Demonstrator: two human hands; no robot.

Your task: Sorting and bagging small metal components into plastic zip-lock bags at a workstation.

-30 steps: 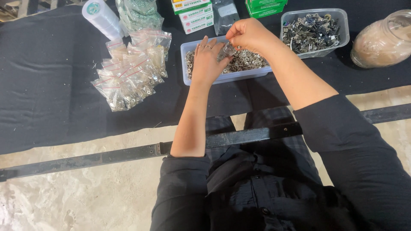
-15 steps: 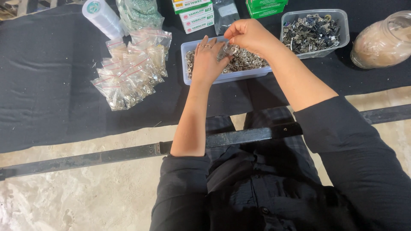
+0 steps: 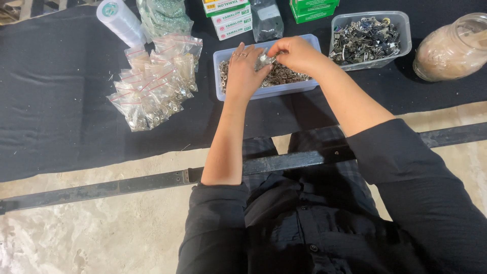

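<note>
Small clear bag (image 3: 264,61), crinkled and shiny, sits pinched between both hands above a pale blue tray (image 3: 221,87) of small metal rings near the far edge of the surface (image 3: 61,101). The left hand (image 3: 242,71) lies flat-fingered over the tray, thumb pressing the bag; the right hand (image 3: 297,53) is curled, fingertips gripping the bag's other side. The surface is covered in black cloth, with a heap of filled bags (image 3: 154,83) toward its left and a clear tub of metal parts (image 3: 368,38) toward its right.

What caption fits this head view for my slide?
Both hands hold a small clear bag over a tray of metal rings.
</note>
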